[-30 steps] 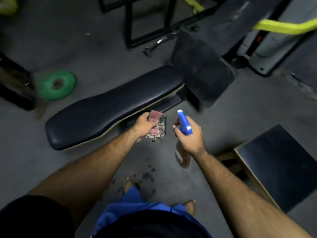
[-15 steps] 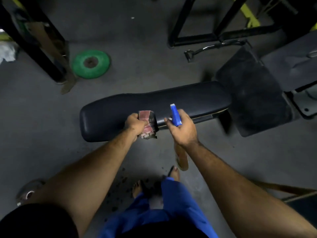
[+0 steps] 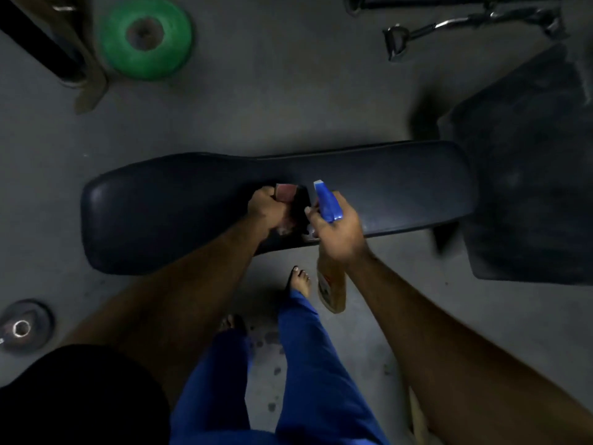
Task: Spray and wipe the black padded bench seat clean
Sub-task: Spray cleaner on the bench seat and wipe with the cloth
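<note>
The black padded bench seat (image 3: 179,203) lies lengthwise across the middle of the view, low over the grey floor. My left hand (image 3: 268,207) is closed around a folded pinkish cloth (image 3: 286,191) above the seat's near middle. Just to its right, my right hand (image 3: 338,231) grips a spray bottle (image 3: 327,202) with a blue trigger head pointing away from me over the pad; its amber body (image 3: 332,289) hangs below the hand, past the seat's near edge.
A green weight plate (image 3: 146,38) lies on the floor at the far left beside a dark frame leg. A metal handle (image 3: 417,32) rests at the far right. A dark mat (image 3: 529,175) lies right of the bench. A small grey plate (image 3: 24,326) sits near left. My bare feet (image 3: 300,281) stand close to the bench.
I have stepped closer and my view has tilted down, so the bench now lies level and fills the middle. Both hands, holding cloth and bottle, have moved out over the pad.
</note>
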